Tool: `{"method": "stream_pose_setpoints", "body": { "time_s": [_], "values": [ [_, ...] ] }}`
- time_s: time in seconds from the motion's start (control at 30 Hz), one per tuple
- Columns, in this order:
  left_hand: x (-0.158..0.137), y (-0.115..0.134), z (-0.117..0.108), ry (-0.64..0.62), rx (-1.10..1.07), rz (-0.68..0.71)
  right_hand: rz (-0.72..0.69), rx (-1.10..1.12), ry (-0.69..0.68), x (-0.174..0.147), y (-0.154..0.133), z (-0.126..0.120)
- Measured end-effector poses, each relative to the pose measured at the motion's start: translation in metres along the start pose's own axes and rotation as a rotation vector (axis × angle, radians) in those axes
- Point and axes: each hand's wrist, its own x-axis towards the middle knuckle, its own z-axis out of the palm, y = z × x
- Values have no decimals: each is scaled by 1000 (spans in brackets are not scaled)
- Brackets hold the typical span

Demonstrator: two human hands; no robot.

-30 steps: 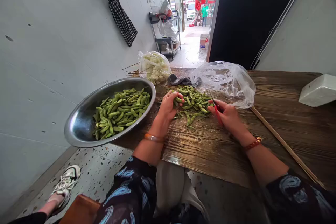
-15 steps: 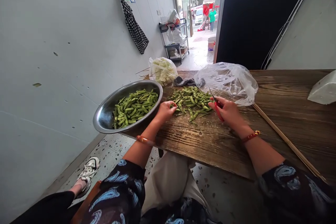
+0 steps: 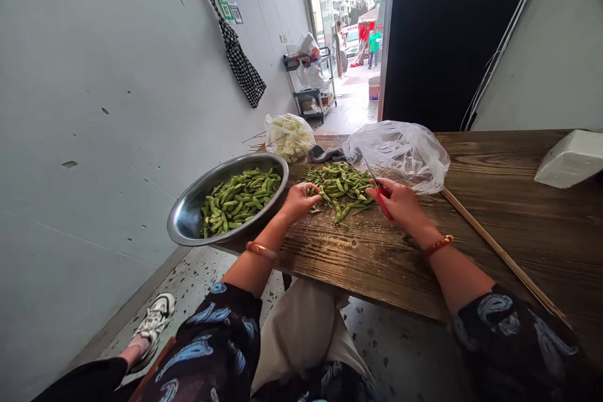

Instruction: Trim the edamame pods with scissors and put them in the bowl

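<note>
My right hand [image 3: 399,202] is closed round red-handled scissors [image 3: 384,206], their blades pointing up and away over the pods. At the left edge of a loose pile of green edamame pods [image 3: 343,183], my left hand [image 3: 299,201] has its thumb and fingers closed on what looks like a pod, mostly hidden by the fingers. Just left of that hand, a wide steel bowl [image 3: 186,217] sits tilted at the table's edge, holding many edamame pods [image 3: 242,200]. Small trimmings are scattered among the pile and over the wood.
Behind the pile on the wooden table [image 3: 358,264] lie a clear plastic bag [image 3: 400,151], a grey cloth [image 3: 325,154] and a bag of pale vegetables [image 3: 289,138]. Thin wooden sticks [image 3: 499,251] lie to the right, with a white box [image 3: 568,160] beyond. A person's shoe [image 3: 153,326] is at lower left.
The view has shifted slightly, so things sit a little lower and further left. My left hand has moved slightly towards the pile; my right hand still holds the scissors.
</note>
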Motion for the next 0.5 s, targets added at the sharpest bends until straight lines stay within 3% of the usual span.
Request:
{"method": "stream_pose_setpoints", "body": {
  "time_s": [0.1, 0.2, 0.5],
  "values": [
    [-5, 11, 4, -99, -454, -102, -27, 12, -10, -1, -1, 2],
    [-8, 23, 12, -178, -725, -147, -40, 21, -30, -2, -1, 4],
    [7, 46, 46, -369, -923, -144, -112, -12, -85, -3, -2, 8]
  ]
}}
